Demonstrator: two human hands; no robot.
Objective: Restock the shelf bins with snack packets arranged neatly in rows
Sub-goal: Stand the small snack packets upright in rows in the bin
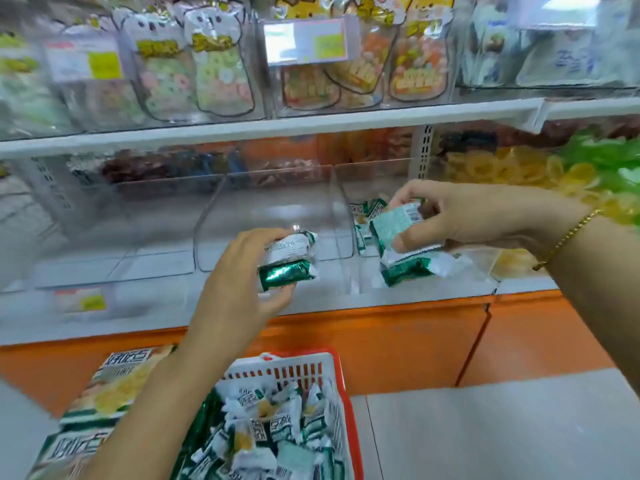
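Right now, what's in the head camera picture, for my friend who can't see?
The left hand and right hand each grip green snack packets by clear shelf bins. A basket full of more packets sits below.

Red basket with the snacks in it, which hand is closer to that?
Left. The left hand grips green packets above the red basket. The right hand holds a packet stack farther up and right, at a clear bin.

Bright even store light, motion blur thru-out, wide-angle bending at edges, glare on clear bins [270,216]
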